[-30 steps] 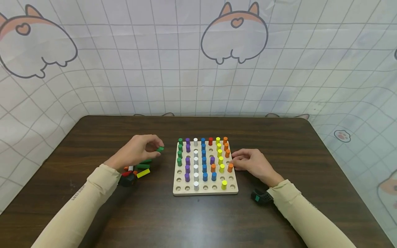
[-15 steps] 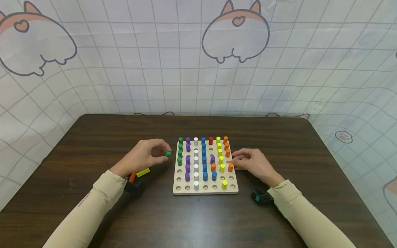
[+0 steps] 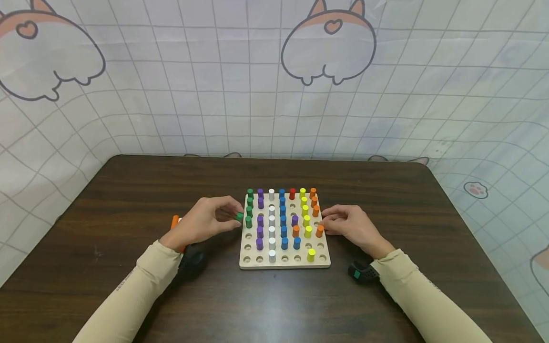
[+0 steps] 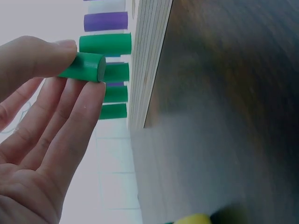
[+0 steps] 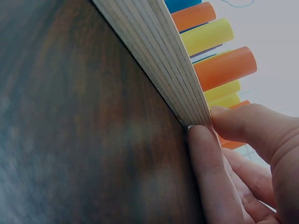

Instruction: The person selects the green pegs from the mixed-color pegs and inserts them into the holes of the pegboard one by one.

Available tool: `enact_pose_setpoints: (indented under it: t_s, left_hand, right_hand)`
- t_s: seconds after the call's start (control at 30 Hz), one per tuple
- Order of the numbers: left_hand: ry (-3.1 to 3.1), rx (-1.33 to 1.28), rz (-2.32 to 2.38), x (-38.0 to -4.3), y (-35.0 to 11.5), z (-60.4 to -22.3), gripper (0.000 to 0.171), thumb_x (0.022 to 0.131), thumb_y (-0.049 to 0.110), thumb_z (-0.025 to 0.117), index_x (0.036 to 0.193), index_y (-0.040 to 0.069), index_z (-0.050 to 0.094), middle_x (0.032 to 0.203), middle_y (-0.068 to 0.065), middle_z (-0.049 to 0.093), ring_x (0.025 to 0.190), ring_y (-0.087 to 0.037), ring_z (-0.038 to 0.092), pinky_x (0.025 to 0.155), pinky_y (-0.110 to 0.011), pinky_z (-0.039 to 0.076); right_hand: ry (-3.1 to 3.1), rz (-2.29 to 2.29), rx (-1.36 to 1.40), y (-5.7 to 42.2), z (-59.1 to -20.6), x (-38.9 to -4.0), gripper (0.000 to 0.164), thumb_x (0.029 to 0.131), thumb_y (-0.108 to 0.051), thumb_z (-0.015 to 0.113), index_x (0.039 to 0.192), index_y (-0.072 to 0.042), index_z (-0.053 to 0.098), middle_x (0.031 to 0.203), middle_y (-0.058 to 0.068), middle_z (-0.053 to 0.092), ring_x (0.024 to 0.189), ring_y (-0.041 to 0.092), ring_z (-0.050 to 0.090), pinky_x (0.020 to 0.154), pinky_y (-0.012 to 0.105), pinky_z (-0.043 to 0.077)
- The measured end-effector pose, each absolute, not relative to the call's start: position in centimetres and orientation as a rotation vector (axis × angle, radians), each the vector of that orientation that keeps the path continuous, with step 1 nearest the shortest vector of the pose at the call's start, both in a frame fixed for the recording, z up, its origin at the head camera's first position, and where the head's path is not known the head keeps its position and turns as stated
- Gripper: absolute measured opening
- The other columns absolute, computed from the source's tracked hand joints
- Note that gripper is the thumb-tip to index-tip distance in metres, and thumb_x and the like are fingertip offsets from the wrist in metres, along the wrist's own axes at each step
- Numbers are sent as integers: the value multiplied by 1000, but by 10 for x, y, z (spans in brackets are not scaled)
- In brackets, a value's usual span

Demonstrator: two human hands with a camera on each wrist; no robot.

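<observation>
My left hand pinches a green peg between thumb and fingertips at the left edge of a wooden pegboard. In the left wrist view the held peg lies above the board's surface, overlapping the column of standing green pegs. Purple, white, blue, red, yellow and orange pegs stand in the other columns, with bare holes among them, several at the near left. My right hand grips the board's right edge, thumb over the top and a finger along the side, close to an orange peg.
Loose pegs lie on the dark wooden table to the left, mostly hidden behind my left wrist; an orange peg shows there. The left wrist view catches a yellow peg at its bottom edge. A patterned sheet hangs behind the table.
My left hand has carried the green peg rightward from the loose pegs to the board's left edge. My right hand has stayed at the board's right edge.
</observation>
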State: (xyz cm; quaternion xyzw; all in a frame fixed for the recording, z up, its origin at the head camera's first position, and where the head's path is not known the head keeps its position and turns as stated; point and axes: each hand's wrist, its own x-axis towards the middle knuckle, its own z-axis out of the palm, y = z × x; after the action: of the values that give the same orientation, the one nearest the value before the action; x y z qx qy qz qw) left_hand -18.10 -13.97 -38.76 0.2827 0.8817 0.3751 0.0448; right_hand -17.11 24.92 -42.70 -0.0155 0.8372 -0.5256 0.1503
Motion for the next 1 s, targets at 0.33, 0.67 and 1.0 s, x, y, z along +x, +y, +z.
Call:
enact_pose_setpoints:
  t_s: [0.33,0.67,1.0]
  left_hand:
    - [2687,843,1146,-180,-137,-389,27,87,10,83,110,16,71,107,0,76,98,-14,74,92,-34,63]
    - [2632,820,1223,-179,-134,-387,27,85,9,85,107,16,72,105,0,77,96,-14,73,93,-35,63]
    - [2584,819,1221,-177,-131,-391,26,85,11,85,106,19,71,104,2,76,98,-13,72,93,-33,63]
  right_hand:
    - [2411,-1492,-54,249,-427,-171,41,95,-26,76,128,-3,67,115,13,78,94,13,77,87,33,65]
    - [2414,-1482,-48,250,-424,-170,42,97,-25,74,130,-2,66,118,14,77,97,14,77,88,33,64]
    - [2404,-1486,-48,249,-425,-171,44,95,-27,76,130,-2,66,118,14,78,96,14,77,88,33,64]
